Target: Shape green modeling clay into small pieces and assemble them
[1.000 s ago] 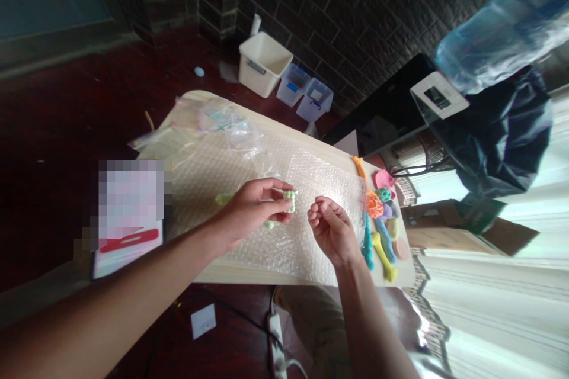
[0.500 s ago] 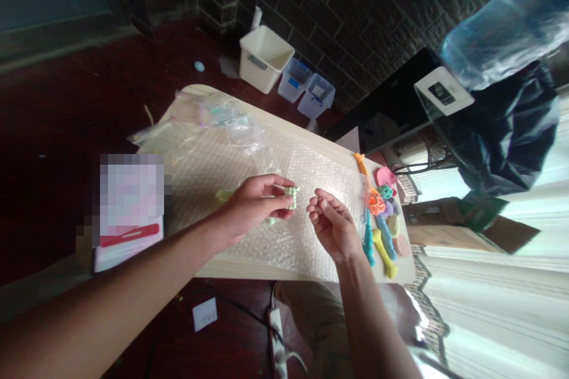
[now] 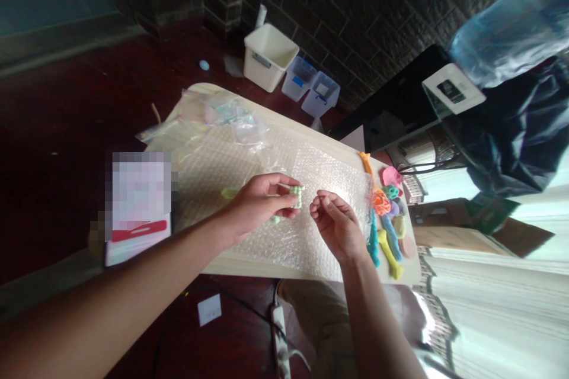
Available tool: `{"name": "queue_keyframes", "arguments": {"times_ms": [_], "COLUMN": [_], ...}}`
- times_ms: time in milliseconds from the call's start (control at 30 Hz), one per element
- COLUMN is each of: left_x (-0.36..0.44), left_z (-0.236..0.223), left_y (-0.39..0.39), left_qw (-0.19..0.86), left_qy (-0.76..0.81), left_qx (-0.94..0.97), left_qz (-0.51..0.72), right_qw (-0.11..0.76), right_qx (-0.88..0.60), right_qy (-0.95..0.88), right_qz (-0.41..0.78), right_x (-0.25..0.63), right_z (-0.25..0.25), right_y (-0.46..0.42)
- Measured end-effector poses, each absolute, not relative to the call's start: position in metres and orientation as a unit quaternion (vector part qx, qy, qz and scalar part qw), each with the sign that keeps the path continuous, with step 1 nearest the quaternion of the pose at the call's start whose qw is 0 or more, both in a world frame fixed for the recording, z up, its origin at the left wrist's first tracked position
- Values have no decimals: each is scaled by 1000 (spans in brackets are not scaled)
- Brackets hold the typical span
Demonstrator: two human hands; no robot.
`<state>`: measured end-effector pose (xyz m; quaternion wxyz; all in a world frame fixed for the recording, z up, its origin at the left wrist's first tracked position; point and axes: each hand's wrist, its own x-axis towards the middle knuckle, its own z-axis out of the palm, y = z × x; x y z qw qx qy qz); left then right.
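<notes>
Between the thumb and fingers of my left hand [image 3: 264, 204] is a small light-green bumpy piece [image 3: 297, 196], which looks like soft clay. My right hand [image 3: 336, 219] is a short way to its right, thumb and fingertips pinched together; whatever they hold is too small to make out. Both hands are above a sheet of bubble wrap [image 3: 311, 249] on the table. Pale green bits [image 3: 229, 193] lie on the wrap, partly hidden behind my left hand.
Coloured clay shapes, among them a yellow bone-like one [image 3: 391, 256] and an orange lattice ball [image 3: 381, 201], crowd the table's right end. Clear plastic bags [image 3: 244, 124] lie at the far left. Storage bins [image 3: 271, 59] stand on the floor behind the table.
The whole view has shifted slightly, so everything appears a little farther right. My hands keep nearly the same pose, the left still holding the green piece.
</notes>
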<state>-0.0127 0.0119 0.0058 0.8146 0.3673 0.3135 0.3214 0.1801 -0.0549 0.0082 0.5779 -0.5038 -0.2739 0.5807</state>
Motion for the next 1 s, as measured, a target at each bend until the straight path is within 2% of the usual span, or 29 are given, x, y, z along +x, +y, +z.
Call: {"name": "queue_keyframes", "arguments": {"times_ms": [1000], "left_x": [-15], "left_z": [8], "left_y": [12], "left_qw": [822], "left_qy": [309], "left_qx": [359], "left_qz": [315], "right_qw": [548], "right_qx": [-545], "right_qy": [-285], "right_qz": [567], "right_x": [178], "right_z": [6], "right_y": [-57]}}
